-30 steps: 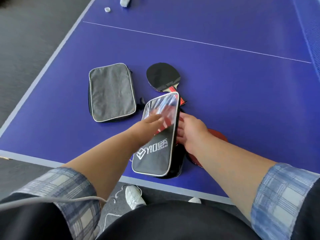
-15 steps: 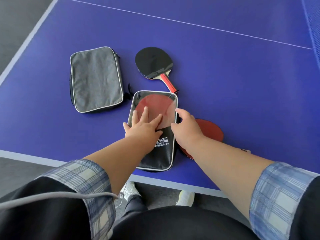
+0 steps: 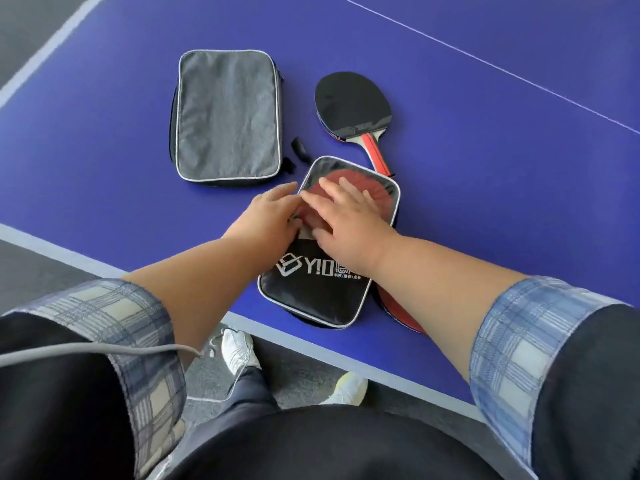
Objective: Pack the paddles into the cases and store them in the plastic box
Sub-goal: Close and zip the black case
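lying flat on the blue table near its front edge, the black case with the clear window is taken here as the landmark for all places. half a second ago only the left hand was spread on the window and the right hand was held at the right edge of the case; now the right hand has been brought onto the window, with its fingers straight and pressed flat, grasping nothing. the left hand has been moved to the left edge of the case, and its fingertips seem to be busy there, but whether something like a zipper pull is pinched cannot be told. a red paddle is seen through the window, inside the case. a second red paddle is partly hidden under the right side of the case, a black paddle lies just beyond the case, and a grey case lies beyond it to the left. it is judged that the first paddle is packed and the closing is being prepared. the plastic box is not seen.
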Action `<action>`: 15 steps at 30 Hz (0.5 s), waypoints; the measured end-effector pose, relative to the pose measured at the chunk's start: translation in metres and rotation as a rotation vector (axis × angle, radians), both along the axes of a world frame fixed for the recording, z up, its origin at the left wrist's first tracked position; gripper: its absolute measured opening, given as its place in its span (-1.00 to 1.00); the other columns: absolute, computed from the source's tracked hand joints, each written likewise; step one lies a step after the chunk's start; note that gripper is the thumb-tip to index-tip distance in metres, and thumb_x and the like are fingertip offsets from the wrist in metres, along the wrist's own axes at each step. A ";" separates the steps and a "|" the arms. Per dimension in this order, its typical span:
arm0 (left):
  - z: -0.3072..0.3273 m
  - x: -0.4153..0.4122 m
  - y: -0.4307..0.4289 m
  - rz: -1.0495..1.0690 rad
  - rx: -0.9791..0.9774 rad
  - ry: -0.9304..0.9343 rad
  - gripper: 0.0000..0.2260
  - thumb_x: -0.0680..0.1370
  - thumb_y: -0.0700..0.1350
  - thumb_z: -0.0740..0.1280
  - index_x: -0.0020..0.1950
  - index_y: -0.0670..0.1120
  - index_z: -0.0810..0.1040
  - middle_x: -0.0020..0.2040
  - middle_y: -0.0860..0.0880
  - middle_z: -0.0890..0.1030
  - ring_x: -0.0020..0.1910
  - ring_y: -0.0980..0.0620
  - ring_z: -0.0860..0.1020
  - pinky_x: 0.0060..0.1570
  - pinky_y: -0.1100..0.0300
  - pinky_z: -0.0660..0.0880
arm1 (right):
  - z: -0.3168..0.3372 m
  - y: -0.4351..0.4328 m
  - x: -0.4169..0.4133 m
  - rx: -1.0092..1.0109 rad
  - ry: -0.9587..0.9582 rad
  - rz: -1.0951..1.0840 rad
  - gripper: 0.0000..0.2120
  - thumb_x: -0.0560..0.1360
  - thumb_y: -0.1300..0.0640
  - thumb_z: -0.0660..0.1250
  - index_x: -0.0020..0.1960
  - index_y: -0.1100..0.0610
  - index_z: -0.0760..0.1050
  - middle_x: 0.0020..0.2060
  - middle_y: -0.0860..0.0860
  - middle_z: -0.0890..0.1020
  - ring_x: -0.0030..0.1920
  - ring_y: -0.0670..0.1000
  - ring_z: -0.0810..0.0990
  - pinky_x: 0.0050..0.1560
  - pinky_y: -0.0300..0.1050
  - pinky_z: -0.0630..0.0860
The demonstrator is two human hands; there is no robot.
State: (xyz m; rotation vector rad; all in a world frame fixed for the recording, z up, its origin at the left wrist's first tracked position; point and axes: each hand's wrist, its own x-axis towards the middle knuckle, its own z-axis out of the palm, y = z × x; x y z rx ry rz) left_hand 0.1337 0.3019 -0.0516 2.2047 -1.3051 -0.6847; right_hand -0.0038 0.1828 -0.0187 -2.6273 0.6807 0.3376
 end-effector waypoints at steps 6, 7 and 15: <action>-0.013 0.001 0.088 0.410 0.199 0.210 -0.48 0.50 -0.29 0.14 0.40 0.12 0.41 0.22 0.15 0.55 -0.08 0.12 0.52 -0.21 0.25 0.40 | -0.034 0.007 -0.010 -0.118 0.241 0.171 -0.16 0.38 -0.56 -0.08 0.57 -0.30 -0.21 0.63 -0.06 -0.25 0.59 0.17 -0.34 0.46 0.39 -0.33; -0.012 -0.005 0.100 0.380 0.230 0.225 -0.46 0.48 -0.29 0.15 0.39 0.13 0.43 0.17 0.18 0.56 -0.09 0.13 0.52 -0.18 0.26 0.42 | -0.036 0.007 -0.010 -0.128 0.231 0.162 -0.15 0.37 -0.57 -0.11 0.57 -0.30 -0.22 0.62 -0.07 -0.25 0.59 0.16 -0.35 0.46 0.38 -0.33; -0.004 -0.049 0.116 0.313 0.283 0.086 -0.54 0.53 0.06 0.34 0.41 0.27 0.37 0.15 0.08 0.45 0.05 0.00 0.55 0.00 0.02 0.54 | -0.038 0.009 -0.009 -0.163 0.217 0.176 -0.12 0.32 -0.59 -0.17 0.56 -0.32 -0.26 0.62 -0.09 -0.26 0.59 0.14 -0.34 0.48 0.37 -0.29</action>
